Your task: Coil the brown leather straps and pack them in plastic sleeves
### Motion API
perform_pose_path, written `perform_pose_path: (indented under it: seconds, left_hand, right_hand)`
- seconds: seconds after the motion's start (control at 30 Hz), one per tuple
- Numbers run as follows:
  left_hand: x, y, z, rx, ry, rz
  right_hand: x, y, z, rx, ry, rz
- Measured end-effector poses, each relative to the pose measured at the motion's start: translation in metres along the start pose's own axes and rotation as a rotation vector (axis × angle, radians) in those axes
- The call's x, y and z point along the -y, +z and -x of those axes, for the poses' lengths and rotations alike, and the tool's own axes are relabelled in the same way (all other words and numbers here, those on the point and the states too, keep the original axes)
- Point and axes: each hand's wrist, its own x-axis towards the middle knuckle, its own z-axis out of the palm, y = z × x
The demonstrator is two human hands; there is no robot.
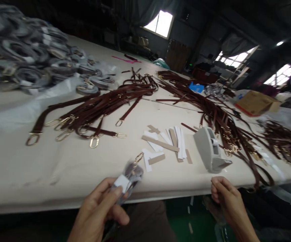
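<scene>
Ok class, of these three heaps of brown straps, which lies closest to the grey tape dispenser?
The middle heap, running just beside the tape dispenser; the other two lie farther off.

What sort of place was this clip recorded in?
Probably a leather-goods workshop or small factory: a long white worktable carries heaps of brown straps with gold clasps, piled coils of grey strap, and a grey tape dispenser.

On the table (34, 174), a tape dispenser (211, 149) sits right of card strips (164, 144), before leather straps (218, 114).
</scene>
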Motion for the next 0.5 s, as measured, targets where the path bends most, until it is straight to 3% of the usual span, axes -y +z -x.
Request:
perform_pose_path:
  seconds: [0.17,0.27,0.37,0.5]
  left_hand:
    - [0.007,0.008,0.002,0.100,0.008,0.016]
    - [0.012,0.003,0.002,0.112,0.048,-0.034]
    - [0.014,-0.001,0.003,0.081,0.109,-0.095]
    - [0.013,-0.003,0.004,0.030,0.174,-0.115]
  right_hand:
    - [0.015,0.084,0.058,0.590,-0.025,-0.057]
    - [0.023,0.138,0.084,0.847,-0.015,-0.121]
    - [0.024,0.176,0.094,0.939,0.021,-0.112]
    - [0.016,0.198,0.092,0.894,0.053,-0.058]
